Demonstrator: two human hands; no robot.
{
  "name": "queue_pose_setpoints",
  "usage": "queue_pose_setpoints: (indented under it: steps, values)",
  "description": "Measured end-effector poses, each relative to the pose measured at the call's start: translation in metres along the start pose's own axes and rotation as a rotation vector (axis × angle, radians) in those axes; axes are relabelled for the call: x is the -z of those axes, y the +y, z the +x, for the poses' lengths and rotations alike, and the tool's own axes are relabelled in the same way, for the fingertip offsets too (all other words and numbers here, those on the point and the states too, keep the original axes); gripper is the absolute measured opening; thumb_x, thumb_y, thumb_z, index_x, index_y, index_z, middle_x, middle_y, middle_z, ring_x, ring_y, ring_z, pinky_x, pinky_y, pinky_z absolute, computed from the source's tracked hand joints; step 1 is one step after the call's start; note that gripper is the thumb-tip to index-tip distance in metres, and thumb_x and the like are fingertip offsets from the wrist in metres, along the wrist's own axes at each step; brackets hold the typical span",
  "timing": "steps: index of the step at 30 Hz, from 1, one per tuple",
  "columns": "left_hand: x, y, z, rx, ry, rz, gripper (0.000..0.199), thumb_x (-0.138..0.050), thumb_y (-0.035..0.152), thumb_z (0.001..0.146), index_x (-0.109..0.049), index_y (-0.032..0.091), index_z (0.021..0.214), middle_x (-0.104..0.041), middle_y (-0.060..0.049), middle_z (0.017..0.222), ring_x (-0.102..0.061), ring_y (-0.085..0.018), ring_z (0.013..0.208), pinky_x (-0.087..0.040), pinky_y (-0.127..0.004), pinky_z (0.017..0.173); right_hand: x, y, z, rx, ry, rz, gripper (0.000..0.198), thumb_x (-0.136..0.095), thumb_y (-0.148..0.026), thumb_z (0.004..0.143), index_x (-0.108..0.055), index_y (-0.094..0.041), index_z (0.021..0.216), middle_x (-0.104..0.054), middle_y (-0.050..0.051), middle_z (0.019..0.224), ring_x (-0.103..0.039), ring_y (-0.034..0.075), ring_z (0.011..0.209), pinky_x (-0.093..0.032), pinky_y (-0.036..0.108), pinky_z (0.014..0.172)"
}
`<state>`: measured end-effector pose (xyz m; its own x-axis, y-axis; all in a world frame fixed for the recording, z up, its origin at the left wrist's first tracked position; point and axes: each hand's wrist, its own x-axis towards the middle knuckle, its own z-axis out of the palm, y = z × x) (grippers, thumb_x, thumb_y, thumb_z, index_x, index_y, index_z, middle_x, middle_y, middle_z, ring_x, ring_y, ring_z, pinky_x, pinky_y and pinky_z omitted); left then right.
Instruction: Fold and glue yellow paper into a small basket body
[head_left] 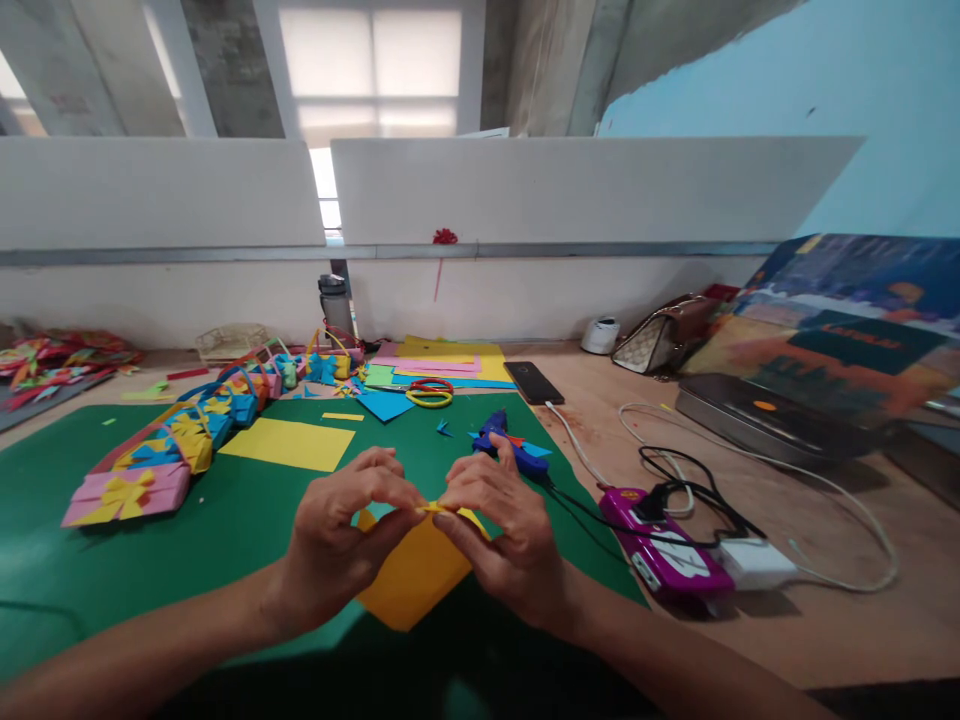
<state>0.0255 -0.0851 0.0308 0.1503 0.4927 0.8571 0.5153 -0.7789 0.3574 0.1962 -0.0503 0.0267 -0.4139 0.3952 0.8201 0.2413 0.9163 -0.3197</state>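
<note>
Both my hands meet low in the middle of the view, pinching a small yellow paper piece [433,507] between thumbs and fingertips. My left hand [341,520] grips its left end and my right hand [514,520] its right end. Much of the piece is hidden by my fingers; it looks like a folded bow. Beneath them lies a larger orange-yellow paper [409,580] on the green mat [255,540]. Just beyond my right hand is a blue glue gun [491,432]. To the left a flat yellow paper sheet [289,444] rests on the mat.
At left stands a row of small paper bags with bows [127,495]. Scissors [430,392] lie near stacked coloured paper [450,360]. To the right are a phone [534,382], a purple power strip [664,550] with tangled cords, and a dark metal case [757,415].
</note>
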Motion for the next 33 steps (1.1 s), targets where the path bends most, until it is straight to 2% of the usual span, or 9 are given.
queue_pose_setpoints:
  steps: [3, 8, 13, 21, 23, 28, 33]
  values:
    - [-0.001, 0.001, -0.001, 0.03, -0.011, 0.052, 0.004, -0.061, 0.018, 0.08, -0.059, 0.02, 0.077, -0.066, 0.002, 0.065, -0.064, -0.014, 0.064, -0.051, -0.032, 0.081, -0.001, 0.0, -0.001, 0.001, -0.026, 0.017, 0.01, -0.057, -0.013, 0.079, -0.055, -0.021, 0.073, -0.061, -0.002, 0.07, -0.06, 0.014, 0.076, -0.029, 0.042, 0.095]
    - [0.0, -0.005, 0.001, 0.122, -0.161, -0.033, 0.003, -0.06, 0.019, 0.08, -0.062, 0.018, 0.082, -0.065, -0.001, 0.067, -0.058, -0.014, 0.063, -0.048, -0.024, 0.059, 0.001, 0.001, 0.001, 0.003, -0.025, 0.0, 0.011, -0.056, -0.013, 0.081, -0.056, -0.021, 0.072, -0.06, -0.002, 0.07, -0.059, 0.014, 0.077, -0.031, 0.039, 0.091]
    - [-0.001, -0.01, 0.003, 0.119, -0.203, -0.1, 0.007, -0.059, 0.017, 0.081, -0.062, 0.017, 0.075, -0.064, -0.002, 0.071, -0.058, -0.013, 0.066, -0.045, -0.027, 0.067, 0.001, 0.002, 0.002, 0.005, -0.031, -0.012, 0.011, -0.056, -0.012, 0.08, -0.057, -0.02, 0.073, -0.06, -0.002, 0.07, -0.059, 0.014, 0.077, -0.031, 0.039, 0.091]
    - [0.003, -0.008, 0.011, 0.041, -0.266, -0.082, 0.014, -0.052, 0.01, 0.082, -0.06, 0.016, 0.072, -0.062, -0.003, 0.069, -0.053, -0.012, 0.065, -0.041, -0.025, 0.063, -0.002, 0.005, 0.002, 0.004, -0.077, -0.054, 0.01, -0.054, -0.013, 0.082, -0.057, -0.02, 0.075, -0.062, -0.001, 0.074, -0.059, 0.014, 0.077, -0.024, 0.041, 0.097]
    - [0.007, -0.009, 0.016, 0.078, -0.27, -0.092, 0.014, -0.053, 0.011, 0.081, -0.06, 0.016, 0.071, -0.062, -0.002, 0.069, -0.054, -0.012, 0.066, -0.042, -0.024, 0.062, -0.003, 0.007, 0.007, 0.017, -0.088, -0.071, 0.011, -0.053, -0.013, 0.083, -0.057, -0.02, 0.075, -0.062, -0.001, 0.074, -0.059, 0.014, 0.077, -0.023, 0.042, 0.097]
    - [0.015, -0.022, 0.033, 0.271, -0.311, -0.099, 0.013, -0.057, 0.021, 0.079, -0.06, 0.016, 0.068, -0.062, -0.001, 0.066, -0.056, -0.012, 0.063, -0.043, -0.022, 0.058, -0.004, 0.017, 0.03, 0.018, -0.156, -0.062, 0.014, -0.053, -0.013, 0.083, -0.056, -0.019, 0.072, -0.062, -0.001, 0.071, -0.058, 0.013, 0.074, -0.022, 0.043, 0.096]
    - [0.017, -0.033, 0.045, 0.312, -0.348, -0.102, 0.014, -0.055, 0.021, 0.077, -0.061, 0.015, 0.065, -0.063, 0.0, 0.063, -0.056, -0.012, 0.059, -0.042, -0.021, 0.055, -0.005, 0.025, 0.045, -0.034, -0.229, -0.064, 0.015, -0.055, -0.013, 0.081, -0.056, -0.019, 0.068, -0.062, -0.003, 0.07, -0.057, 0.012, 0.073, -0.019, 0.048, 0.098]
